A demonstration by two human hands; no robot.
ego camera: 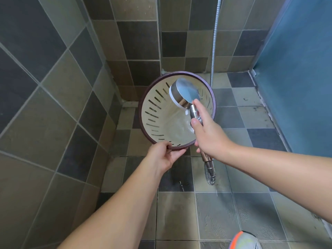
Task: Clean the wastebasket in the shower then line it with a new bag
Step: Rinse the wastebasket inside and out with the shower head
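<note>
Head view: showerhead point(185, 93) inside wastebasket point(158, 121).

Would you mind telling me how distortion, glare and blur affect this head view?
Head view: wide-angle bending curves the tile lines at the edges; the shower head reflects pale blue light; the spray inside the wastebasket is blurred; both hands look sharp.

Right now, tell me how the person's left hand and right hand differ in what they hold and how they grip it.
The left hand pinches the dark purple rim of the cream slotted plastic wastebasket at its near edge; the right hand is wrapped around the handle of the chrome shower head. The left hand steadies the tilted basket; the right hand aims spray into it. The left hand sits lower in view than the right. Both are bare and shut on something.
</note>
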